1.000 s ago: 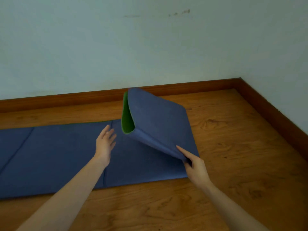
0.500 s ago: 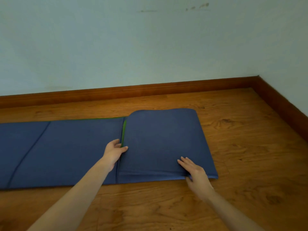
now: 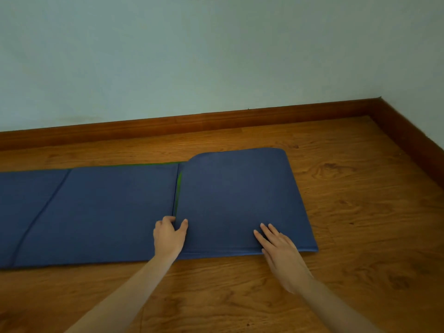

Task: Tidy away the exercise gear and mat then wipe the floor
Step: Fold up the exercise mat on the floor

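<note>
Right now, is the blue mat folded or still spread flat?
Partly folded. The right end of the mat lies doubled over, green underside showing at the fold, while the left part stays flat on the floor.

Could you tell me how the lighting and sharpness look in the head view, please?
Head view: dim, even light, no glare; the mat reads dark blue with soft shadow beneath the right hand; wide-angle bend shows along the skirting board; edges slightly soft.
</note>
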Demonstrator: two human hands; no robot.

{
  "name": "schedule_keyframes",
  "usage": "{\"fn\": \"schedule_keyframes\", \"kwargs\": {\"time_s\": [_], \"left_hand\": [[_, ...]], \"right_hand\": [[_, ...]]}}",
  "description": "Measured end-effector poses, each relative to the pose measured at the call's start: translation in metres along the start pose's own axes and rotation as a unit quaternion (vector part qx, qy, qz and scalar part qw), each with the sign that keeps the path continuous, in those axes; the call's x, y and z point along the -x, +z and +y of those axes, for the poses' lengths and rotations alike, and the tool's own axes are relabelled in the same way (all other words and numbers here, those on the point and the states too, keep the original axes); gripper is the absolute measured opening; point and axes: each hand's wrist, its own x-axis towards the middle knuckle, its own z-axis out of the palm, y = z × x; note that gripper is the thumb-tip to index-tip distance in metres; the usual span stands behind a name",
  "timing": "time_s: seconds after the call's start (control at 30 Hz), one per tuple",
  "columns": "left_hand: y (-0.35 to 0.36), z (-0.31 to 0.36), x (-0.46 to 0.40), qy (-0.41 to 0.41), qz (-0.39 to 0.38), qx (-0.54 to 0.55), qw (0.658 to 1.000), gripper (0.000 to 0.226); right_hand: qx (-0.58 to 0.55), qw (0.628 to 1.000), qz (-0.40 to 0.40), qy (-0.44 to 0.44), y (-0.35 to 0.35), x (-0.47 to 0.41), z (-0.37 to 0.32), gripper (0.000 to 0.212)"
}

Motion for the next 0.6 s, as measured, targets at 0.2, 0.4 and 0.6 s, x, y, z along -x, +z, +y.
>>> {"fn": "schedule_keyframes", "kwargs": {"time_s": [0.2,0.4,0.6], "left_hand": [[0.004,-0.002,0.02,-0.234,-0.046,0.108,0.965,0.063],[-0.014,0.034,0.022,-0.223,-0.066,0.373,0.898,0.028],[-0.037,0.064,0.022,-0.01,-0.049,0.37,0.927,0.006]], "right_hand": [[0.042,0.998,0.049,0.028,0.007,0.003,-0.008,0.065],[0.029,0.996,0.064,0.06,0.001,-0.002,-0.013,0.068],[-0.074,0.988,0.126,0.053,-0.017,-0.01,-0.016,0.05]]}}
